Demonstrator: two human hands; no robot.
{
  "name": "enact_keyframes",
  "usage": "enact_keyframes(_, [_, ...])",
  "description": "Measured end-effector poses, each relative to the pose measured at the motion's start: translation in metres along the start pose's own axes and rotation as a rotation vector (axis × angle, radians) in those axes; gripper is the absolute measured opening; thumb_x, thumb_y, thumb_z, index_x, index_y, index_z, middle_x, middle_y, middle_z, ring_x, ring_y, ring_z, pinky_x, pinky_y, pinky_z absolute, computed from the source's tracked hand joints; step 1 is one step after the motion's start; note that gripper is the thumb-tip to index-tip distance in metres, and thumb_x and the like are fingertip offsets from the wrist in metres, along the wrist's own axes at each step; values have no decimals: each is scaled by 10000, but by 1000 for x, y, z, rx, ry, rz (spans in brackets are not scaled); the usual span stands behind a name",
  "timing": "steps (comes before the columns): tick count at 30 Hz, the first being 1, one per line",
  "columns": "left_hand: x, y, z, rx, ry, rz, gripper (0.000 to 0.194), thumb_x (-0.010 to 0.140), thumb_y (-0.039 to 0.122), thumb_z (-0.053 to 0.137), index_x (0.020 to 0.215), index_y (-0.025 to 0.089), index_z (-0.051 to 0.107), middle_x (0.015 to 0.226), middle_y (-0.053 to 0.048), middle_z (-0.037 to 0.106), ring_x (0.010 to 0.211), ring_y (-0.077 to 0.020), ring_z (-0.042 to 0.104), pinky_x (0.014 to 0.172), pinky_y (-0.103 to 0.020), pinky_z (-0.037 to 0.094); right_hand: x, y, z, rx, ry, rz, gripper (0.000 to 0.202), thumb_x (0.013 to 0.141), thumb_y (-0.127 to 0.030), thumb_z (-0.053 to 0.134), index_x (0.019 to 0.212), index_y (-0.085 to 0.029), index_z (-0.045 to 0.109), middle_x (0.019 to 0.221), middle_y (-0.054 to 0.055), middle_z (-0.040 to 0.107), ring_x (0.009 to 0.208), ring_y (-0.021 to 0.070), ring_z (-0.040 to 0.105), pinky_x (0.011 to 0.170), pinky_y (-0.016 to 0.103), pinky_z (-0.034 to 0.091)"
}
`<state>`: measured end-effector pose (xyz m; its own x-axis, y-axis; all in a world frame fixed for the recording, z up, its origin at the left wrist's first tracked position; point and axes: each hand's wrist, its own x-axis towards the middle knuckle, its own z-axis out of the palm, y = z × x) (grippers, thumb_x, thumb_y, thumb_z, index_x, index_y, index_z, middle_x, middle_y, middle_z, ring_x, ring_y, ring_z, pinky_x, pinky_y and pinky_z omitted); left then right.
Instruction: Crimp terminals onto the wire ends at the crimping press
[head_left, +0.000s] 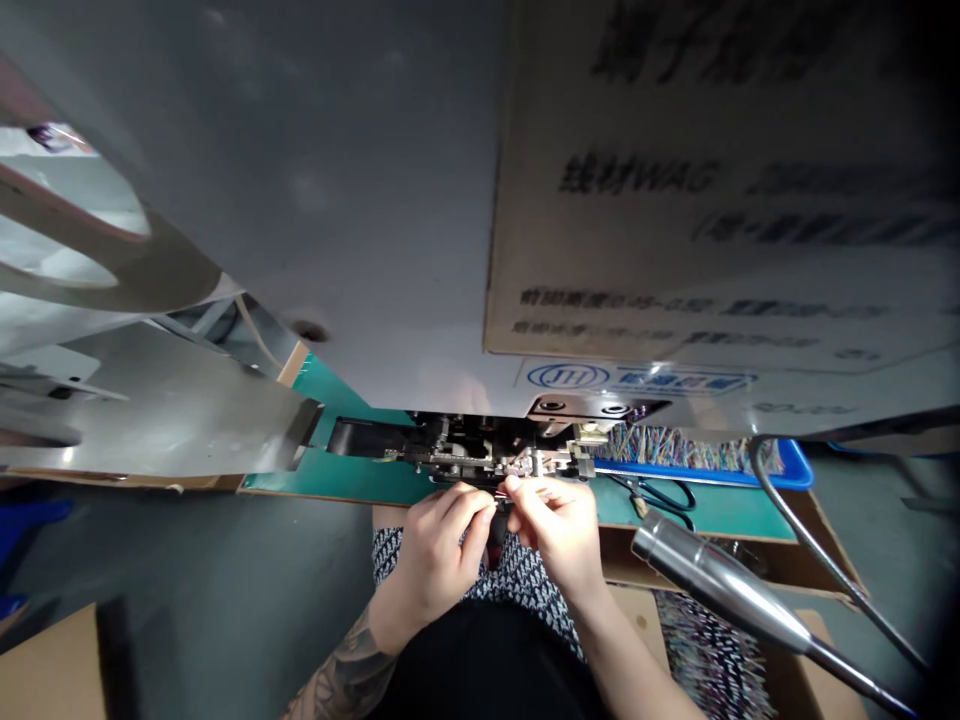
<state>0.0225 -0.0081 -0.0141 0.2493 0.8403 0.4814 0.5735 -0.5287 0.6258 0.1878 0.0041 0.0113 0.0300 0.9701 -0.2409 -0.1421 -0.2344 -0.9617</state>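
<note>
My left hand (444, 548) is closed in a pinch just in front of the crimping machine's tooling (517, 462). Close beside it, my right hand (561, 525) pinches as well, its fingertips almost meeting the left ones. A thin reddish wire (502, 491) shows between the two sets of fingertips; most of it is hidden by the fingers. Above both hands hangs the large grey machine body (390, 250), with a printed label (712, 200) on its face.
A blue tray (799, 470) of cut coloured wires stands right of the tooling. Black-handled scissors (667, 495) lie on the green bench top (337, 480). A metal lamp neck (720, 575) juts in at right. More wire bundles (712, 650) sit in a box below.
</note>
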Motion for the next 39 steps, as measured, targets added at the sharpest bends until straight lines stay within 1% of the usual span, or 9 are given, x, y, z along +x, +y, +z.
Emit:
enact_keyframes(4, [-1,2,-7,-104,-63,-95,113,1040,132,550,986,199,623,799,-12,671,671,-146,647,626,-269,466,-2,0,-7,4,-29,-24,485,972,-532,739,623,-195,743,488,-6,617,350,113,502,354,233,406])
enact_keyframes(8, [-3,4,-12,-266,-117,-232,150,1055,178,547,925,198,618,750,3,625,616,-119,587,568,-237,414,-8,-1,-11,-50,-7,-65,358,947,-482,780,709,-215,793,525,-3,662,384,154,574,380,270,498])
enact_keyframes(11, [-3,5,-13,-310,-135,-269,170,1058,191,548,902,194,615,749,-1,619,627,-120,577,575,-236,412,-11,-3,-13,-72,-9,-99,245,920,-425,816,790,-218,828,539,-8,686,390,167,598,397,286,533])
enact_keyframes(16, [0,7,-11,-272,-118,-220,148,1041,149,560,910,193,612,752,6,612,643,-116,589,602,-234,424,-11,-1,-13,-53,35,-125,236,925,-407,814,784,-218,807,513,-16,663,369,157,571,382,277,500])
enact_keyframes(20, [1,7,-5,-160,-47,-99,106,1019,111,566,971,188,619,818,-20,653,715,-142,640,653,-256,458,-10,2,-10,-55,110,-124,322,920,-434,817,695,-210,761,538,-10,657,404,127,547,405,244,449])
enact_keyframes(23, [1,6,0,-103,-16,-60,99,1017,101,568,1010,184,623,856,-35,682,743,-155,668,673,-262,486,-7,4,-7,-44,150,-119,392,928,-456,808,647,-193,730,544,-5,656,431,104,536,441,215,423])
enact_keyframes(26, [1,5,3,-64,10,-49,98,1016,99,575,1018,184,624,864,-37,694,754,-161,688,683,-262,504,-3,9,-5,-15,150,-118,445,932,-462,802,599,-182,706,512,-4,632,423,96,510,439,209,396])
enact_keyframes(32, [0,6,4,-49,35,-63,101,1016,98,584,1026,187,630,867,-37,697,757,-156,688,650,-237,512,6,20,-6,95,130,-74,435,891,-466,842,588,-176,724,481,-11,608,388,85,470,406,204,341])
enact_keyframes(39, [2,6,5,-39,46,-69,104,1019,99,588,1034,193,629,883,-37,709,768,-159,696,668,-247,527,7,19,-4,114,130,-78,439,899,-439,841,566,-183,715,482,-15,603,398,86,463,415,218,329])
